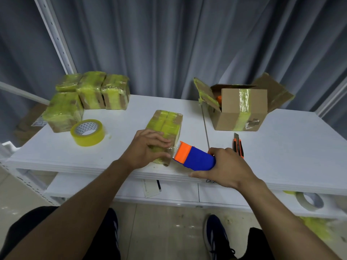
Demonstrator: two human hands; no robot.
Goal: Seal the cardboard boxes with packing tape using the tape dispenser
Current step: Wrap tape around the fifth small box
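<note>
A small cardboard box [166, 121] wrapped in yellowish tape lies lengthwise on the white table [281, 147], near its front edge. My left hand [145, 147] rests over the box's near end, fingers curled on its top. My right hand [223, 167] grips a blue and orange tape dispenser [193, 156]. Its toothed orange end touches the box's near right corner, where a short strip of clear tape runs to the box.
Several taped boxes [90, 94] are stacked at the back left. A yellow tape roll [87, 132] lies in front of them. An open cardboard box [242, 107] stands at the back right, an orange utility knife [238, 145] before it. Another tape roll [309, 200] sits on the lower shelf.
</note>
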